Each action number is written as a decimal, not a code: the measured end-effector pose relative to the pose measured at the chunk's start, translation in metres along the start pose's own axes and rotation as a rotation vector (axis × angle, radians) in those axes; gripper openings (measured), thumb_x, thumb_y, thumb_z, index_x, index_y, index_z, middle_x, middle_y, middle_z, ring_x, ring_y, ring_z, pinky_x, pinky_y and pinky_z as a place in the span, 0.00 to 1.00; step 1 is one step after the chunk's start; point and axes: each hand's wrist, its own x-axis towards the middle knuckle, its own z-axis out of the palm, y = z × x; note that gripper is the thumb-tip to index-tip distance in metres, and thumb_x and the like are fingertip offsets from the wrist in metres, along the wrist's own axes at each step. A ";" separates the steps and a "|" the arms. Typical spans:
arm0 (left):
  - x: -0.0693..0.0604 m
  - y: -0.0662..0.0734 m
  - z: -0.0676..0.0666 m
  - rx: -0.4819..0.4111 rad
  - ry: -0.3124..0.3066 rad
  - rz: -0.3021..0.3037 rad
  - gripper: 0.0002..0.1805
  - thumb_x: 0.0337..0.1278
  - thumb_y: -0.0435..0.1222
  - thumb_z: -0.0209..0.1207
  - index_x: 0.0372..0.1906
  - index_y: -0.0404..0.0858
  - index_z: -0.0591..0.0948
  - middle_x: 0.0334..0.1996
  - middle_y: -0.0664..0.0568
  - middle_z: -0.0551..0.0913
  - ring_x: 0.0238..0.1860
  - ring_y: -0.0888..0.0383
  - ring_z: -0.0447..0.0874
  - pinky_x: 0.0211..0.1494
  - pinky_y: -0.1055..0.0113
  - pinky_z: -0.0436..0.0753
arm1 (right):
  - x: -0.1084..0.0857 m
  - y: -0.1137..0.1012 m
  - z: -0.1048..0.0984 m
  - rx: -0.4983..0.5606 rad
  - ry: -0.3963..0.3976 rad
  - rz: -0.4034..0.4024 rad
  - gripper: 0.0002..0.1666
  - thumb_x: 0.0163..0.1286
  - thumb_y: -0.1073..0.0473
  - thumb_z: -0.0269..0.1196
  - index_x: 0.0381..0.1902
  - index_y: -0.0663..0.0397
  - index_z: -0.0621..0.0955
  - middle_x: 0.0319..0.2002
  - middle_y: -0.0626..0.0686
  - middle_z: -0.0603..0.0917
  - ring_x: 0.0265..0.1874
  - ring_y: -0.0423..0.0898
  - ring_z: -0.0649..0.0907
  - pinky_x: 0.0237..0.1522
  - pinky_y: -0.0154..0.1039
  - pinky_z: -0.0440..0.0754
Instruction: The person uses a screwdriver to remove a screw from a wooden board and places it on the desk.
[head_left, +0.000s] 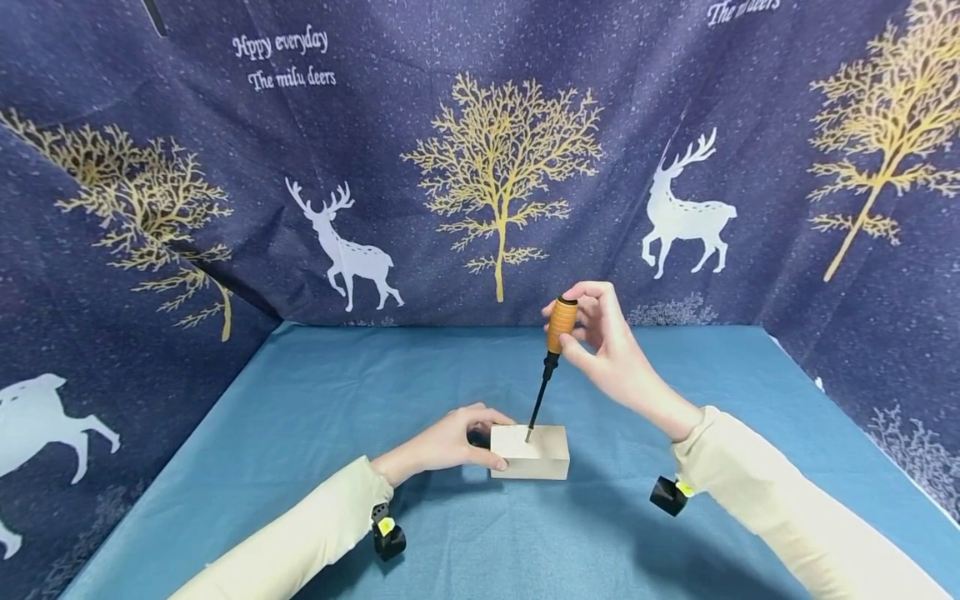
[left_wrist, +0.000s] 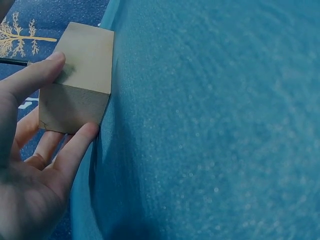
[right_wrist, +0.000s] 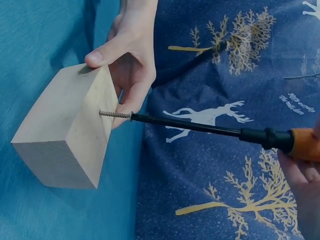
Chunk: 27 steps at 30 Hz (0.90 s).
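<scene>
Fingers of the right hand curl round the ridged amber handle of a slim screwdriver with a black shaft, thumb pressing low on the grip. Those of the left hand grip one end of a pale wooden rectangular block, the thumb on its near face and other fingers reaching to the far side. The block rests on the smooth blue tablecloth; the screwdriver stands above it, its top tilted toward the right hand. Between shaft and block sits a thin threaded metal screw, its tip meeting the upper face and most of its thread bare; how deep it goes cannot be told.

The block looks fairly light and quite stiff, its dry, matt surface unlikely to slip in the hand, though the cloth beneath may let it slide. It seems best held by its long sides near an end, well away from the screw. The screwdriver should feel rigid, and its thick, rounded, ringed handle is the natural place to hold. Sharp, straight edges mark the block, with a small dark crack at a corner of its end face.
</scene>
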 end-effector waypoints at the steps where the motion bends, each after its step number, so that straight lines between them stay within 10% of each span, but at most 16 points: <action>1: 0.000 0.000 0.000 -0.002 -0.001 -0.004 0.28 0.51 0.43 0.73 0.60 0.50 0.81 0.50 0.52 0.79 0.49 0.61 0.80 0.60 0.61 0.77 | -0.001 0.000 0.000 0.037 -0.009 -0.007 0.26 0.68 0.78 0.52 0.60 0.65 0.57 0.54 0.53 0.77 0.49 0.39 0.83 0.49 0.32 0.82; 5: 0.000 0.000 0.000 -0.004 0.000 0.000 0.28 0.51 0.43 0.73 0.60 0.49 0.81 0.49 0.52 0.79 0.49 0.62 0.80 0.60 0.63 0.77 | -0.004 -0.001 0.002 0.101 -0.018 -0.005 0.26 0.69 0.77 0.52 0.60 0.65 0.56 0.54 0.53 0.74 0.49 0.41 0.85 0.51 0.33 0.83; 12: 0.000 -0.001 0.001 -0.004 0.005 0.013 0.28 0.50 0.42 0.73 0.60 0.48 0.81 0.49 0.51 0.79 0.48 0.62 0.81 0.58 0.64 0.77 | -0.001 -0.003 0.004 -0.109 0.052 -0.013 0.32 0.64 0.72 0.65 0.59 0.64 0.61 0.49 0.60 0.79 0.44 0.34 0.81 0.46 0.28 0.78; 20: -0.001 0.000 0.000 -0.005 0.004 0.002 0.29 0.50 0.42 0.73 0.60 0.49 0.81 0.49 0.52 0.79 0.49 0.61 0.81 0.59 0.62 0.77 | -0.003 -0.004 0.003 0.037 0.035 -0.023 0.27 0.65 0.79 0.52 0.60 0.68 0.60 0.57 0.49 0.74 0.54 0.38 0.83 0.52 0.30 0.82; 27: -0.001 0.001 0.001 0.003 0.008 0.003 0.29 0.50 0.42 0.73 0.60 0.49 0.81 0.48 0.52 0.79 0.48 0.62 0.81 0.59 0.62 0.77 | -0.001 -0.006 0.002 -0.116 0.085 0.009 0.29 0.65 0.74 0.63 0.59 0.64 0.63 0.51 0.49 0.75 0.43 0.34 0.79 0.42 0.27 0.78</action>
